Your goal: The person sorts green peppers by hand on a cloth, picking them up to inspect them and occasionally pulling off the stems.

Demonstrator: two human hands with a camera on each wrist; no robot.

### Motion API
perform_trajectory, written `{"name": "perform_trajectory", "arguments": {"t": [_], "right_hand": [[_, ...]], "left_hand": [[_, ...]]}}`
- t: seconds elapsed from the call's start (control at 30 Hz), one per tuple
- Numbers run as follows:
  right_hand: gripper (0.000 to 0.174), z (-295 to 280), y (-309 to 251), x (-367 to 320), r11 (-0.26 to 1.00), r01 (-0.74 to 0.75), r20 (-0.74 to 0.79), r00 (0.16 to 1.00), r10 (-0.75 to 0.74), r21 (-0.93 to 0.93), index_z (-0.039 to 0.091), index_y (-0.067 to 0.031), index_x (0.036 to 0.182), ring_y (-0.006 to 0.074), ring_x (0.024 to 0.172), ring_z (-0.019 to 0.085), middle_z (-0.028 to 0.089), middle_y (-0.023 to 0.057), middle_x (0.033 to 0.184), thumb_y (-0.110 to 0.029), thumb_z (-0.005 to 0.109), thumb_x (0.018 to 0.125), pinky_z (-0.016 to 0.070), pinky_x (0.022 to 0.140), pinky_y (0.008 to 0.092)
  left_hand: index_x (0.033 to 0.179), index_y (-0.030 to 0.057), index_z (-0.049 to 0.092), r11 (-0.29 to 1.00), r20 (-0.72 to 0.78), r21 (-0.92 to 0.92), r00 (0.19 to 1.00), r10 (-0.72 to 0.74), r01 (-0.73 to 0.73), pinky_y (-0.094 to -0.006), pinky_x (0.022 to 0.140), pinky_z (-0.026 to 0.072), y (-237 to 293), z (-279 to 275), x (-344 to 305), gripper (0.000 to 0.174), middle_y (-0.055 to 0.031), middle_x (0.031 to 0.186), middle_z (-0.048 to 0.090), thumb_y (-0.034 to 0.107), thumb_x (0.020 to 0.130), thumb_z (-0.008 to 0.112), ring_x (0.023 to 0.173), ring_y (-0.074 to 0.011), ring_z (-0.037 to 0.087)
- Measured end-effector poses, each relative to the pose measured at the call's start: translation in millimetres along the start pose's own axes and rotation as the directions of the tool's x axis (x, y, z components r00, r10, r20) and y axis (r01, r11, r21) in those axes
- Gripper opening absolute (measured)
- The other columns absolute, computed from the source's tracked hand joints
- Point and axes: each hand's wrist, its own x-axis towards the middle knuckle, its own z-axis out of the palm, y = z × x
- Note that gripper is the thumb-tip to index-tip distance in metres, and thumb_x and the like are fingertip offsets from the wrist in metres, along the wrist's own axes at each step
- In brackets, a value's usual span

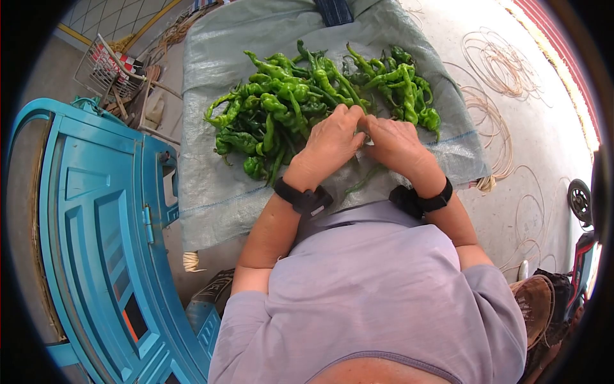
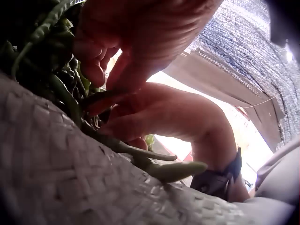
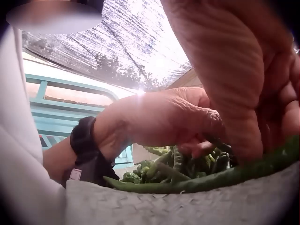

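A pile of long, twisted green peppers (image 1: 275,102) lies on a pale woven sheet (image 1: 211,211). At the pile's near edge my left hand (image 1: 336,137) and right hand (image 1: 396,142) meet, fingers curled and fingertips close together. The left wrist view shows a slim dark green pepper (image 2: 101,97) pinched in my left fingers, with my right hand (image 2: 159,112) at its other side. Seen from the right wrist, that pepper (image 3: 218,143) runs between both hands, partly hidden by the fingers. A single long pepper (image 1: 364,181) rests on the sheet below my hands.
A second clump of peppers (image 1: 409,96) adjoins the main pile at right. To the left stands a blue metal panel (image 1: 96,211), with a wire basket (image 1: 112,70) beyond it. Coiled cords (image 1: 502,64) lie on the floor at right. A dark flat object (image 1: 334,11) sits at the sheet's far edge.
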Motion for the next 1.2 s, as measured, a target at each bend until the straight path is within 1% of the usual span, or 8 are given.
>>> {"name": "perform_trajectory", "arguments": {"t": [0.1, 0.27, 0.5, 0.73, 0.83, 0.93, 1.03, 1.2], "right_hand": [[0.031, 7, 5, 6, 0.999, -0.048, 0.166, 0.985, 0.05, -0.013, 0.063, -0.0084, 0.108, 0.0366, 0.093, 0.067, 0.069, 0.0146, 0.095, -0.023, 0.071, 0.081, 0.0498, 0.075, 0.049], [0.025, 4, 5, 6, 1.0, 0.001, 0.147, 0.989, -0.003, 0.009, 0.063, -0.0067, 0.099, 0.0377, 0.091, 0.067, 0.069, 0.0151, 0.092, -0.023, 0.07, 0.081, 0.0505, 0.075, 0.0493], [0.016, -15, 1, 9, 0.996, -0.08, 0.121, 0.989, 0.086, -0.048, 0.068, -0.0079, 0.095, 0.0372, 0.085, 0.069, 0.07, 0.0158, 0.083, -0.018, 0.068, 0.082, 0.0536, 0.071, 0.0479], [0.012, -44, -1, 6, 0.982, -0.066, -0.139, 0.986, 0.091, 0.175, 0.065, -0.0104, 0.092, 0.0341, 0.082, 0.068, 0.069, 0.0116, 0.083, -0.021, 0.066, 0.087, 0.0511, 0.068, 0.0464], [0.014, -64, -5, 3, 0.978, -0.066, -0.252, 0.961, 0.116, 0.198, 0.064, -0.0093, 0.092, 0.0321, 0.082, 0.067, 0.069, 0.008, 0.087, -0.023, 0.066, 0.091, 0.0505, 0.068, 0.0442], [0.013, -72, -11, 5, 0.967, -0.029, -0.345, 0.931, 0.118, 0.251, 0.063, -0.0074, 0.091, 0.0316, 0.08, 0.067, 0.069, 0.0077, 0.088, -0.02, 0.067, 0.091, 0.0505, 0.067, 0.0429], [0.012, -56, -14, 13, 0.924, 0.106, -0.507, 0.856, 0.103, 0.367, 0.063, -0.0068, 0.093, 0.0289, 0.076, 0.066, 0.068, 0.0074, 0.087, -0.018, 0.068, 0.091, 0.0511, 0.067, 0.0393], [0.013, -44, -25, 18, 0.78, 0.149, -0.435, 0.884, 0.17, 0.607, 0.065, -0.0071, 0.099, 0.0239, 0.074, 0.066, 0.069, 0.0083, 0.087, -0.019, 0.068, 0.093, 0.0518, 0.067, 0.0353]], "left_hand": [[0.105, 0.0054, 0.063, 0.995, -0.013, 0.102, 1.0, -0.013, 0.014, -0.0453, 0.082, 0.0523, -5, 7, 1, 0.018, -0.0149, 0.099, 0.06, 0.011, 0.088, 0.067, 0.092, -0.0351, 0.064], [0.103, 0.0065, 0.064, 0.981, 0.054, 0.192, 0.997, -0.049, 0.037, -0.0475, 0.083, 0.053, 8, 4, -4, 0.016, -0.0154, 0.1, 0.061, 0.007, 0.087, 0.064, 0.097, -0.0371, 0.065], [0.102, 0.0067, 0.065, 0.977, -0.231, 0.202, 0.973, -0.021, 0.069, -0.0461, 0.078, 0.0537, 5, -11, -4, 0.017, -0.0146, 0.1, 0.061, 0.003, 0.086, 0.061, 0.088, -0.037, 0.066], [0.104, 0.0062, 0.066, 0.975, -0.322, 0.217, 0.946, 0.027, 0.046, -0.0414, 0.083, 0.052, 4, -14, -3, 0.019, -0.0108, 0.101, 0.064, 0.007, 0.085, 0.066, 0.098, -0.0302, 0.063], [0.117, 0.0075, 0.066, 0.975, -0.413, 0.222, 0.903, 0.12, -0.028, -0.0413, 0.089, 0.0504, 12, -16, 0, 0.032, -0.0108, 0.107, 0.065, 0.009, 0.085, 0.068, 0.105, -0.0293, 0.06], [0.129, 0.0094, 0.061, 0.984, -0.337, -0.159, 0.941, 0.025, -0.083, -0.0421, 0.093, 0.0489, 23, -16, 1, 0.047, -0.0123, 0.117, 0.065, 0.01, 0.084, 0.072, 0.108, -0.0302, 0.06], [0.134, 0.0099, 0.058, 0.973, -0.456, 0.083, 0.86, 0.23, -0.216, -0.0421, 0.094, 0.0494, 26, -13, 4, 0.054, -0.0125, 0.121, 0.065, 0.011, 0.083, 0.074, 0.113, -0.0303, 0.059], [0.128, 0.0141, 0.061, 0.977, -0.476, 0.187, 0.86, 0.184, -0.106, -0.0412, 0.088, 0.0526, 12, -18, 5, 0.052, -0.0085, 0.12, 0.065, 0.002, 0.079, 0.074, 0.108, -0.0311, 0.063]]}}
